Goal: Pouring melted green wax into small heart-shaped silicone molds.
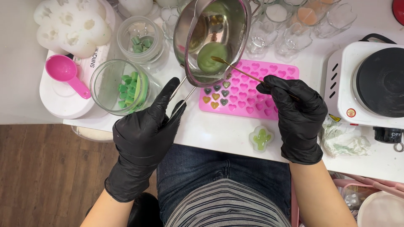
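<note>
Both my hands wear black gloves. My left hand grips the wire handle of a small steel melting pot, which is tilted over the left end of a pink heart-cavity mould. Green liquid pools inside the pot. My right hand pinches a thin gold stirring stick whose tip reaches into the pot. A few cavities at the mould's left end hold dark, green and gold fillings.
Two glass jars with green pieces stand left. A pink scoop lies on a white scale, a white mould behind. A white hot plate sits right; a green cactus shape and crumpled tissue near the edge.
</note>
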